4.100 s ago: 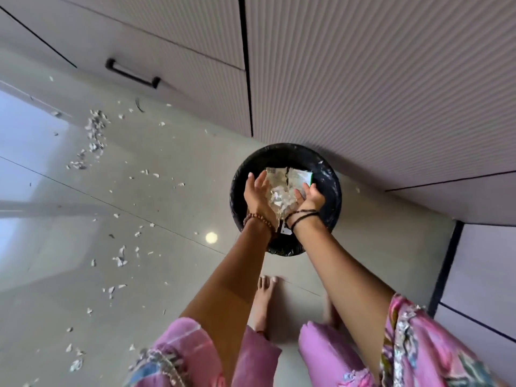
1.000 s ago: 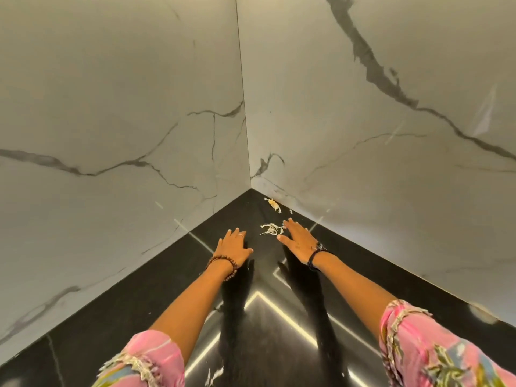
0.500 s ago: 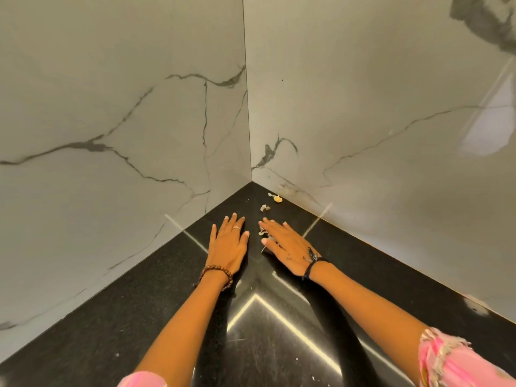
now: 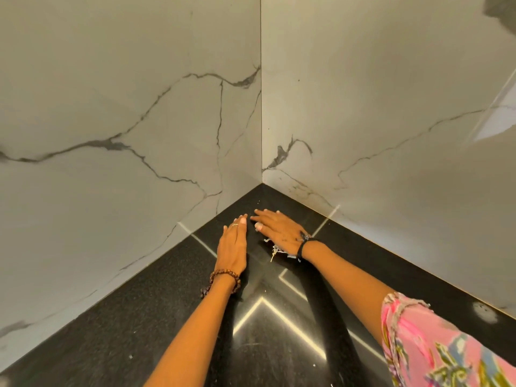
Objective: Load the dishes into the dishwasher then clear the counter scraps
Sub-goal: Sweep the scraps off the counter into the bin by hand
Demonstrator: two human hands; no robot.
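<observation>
My left hand (image 4: 234, 244) lies flat, palm down, on the black counter (image 4: 156, 308) near its back corner, fingers together. My right hand (image 4: 279, 229) lies flat just to its right, fingertips nearly touching the left fingertips. A few pale scraps (image 4: 275, 248) peek out from under the heel of my right hand. More scraps may lie hidden beneath both palms. Neither hand grips anything.
Two white marble-patterned walls (image 4: 139, 121) meet in the corner right behind my hands. Bright light strips reflect on the glossy counter (image 4: 262, 303). A pale smudge (image 4: 485, 312) sits on the counter at the right wall.
Both hands slid further into the corner and drew closer together. The loose scraps seen ahead of the fingers are now covered by the hands.
</observation>
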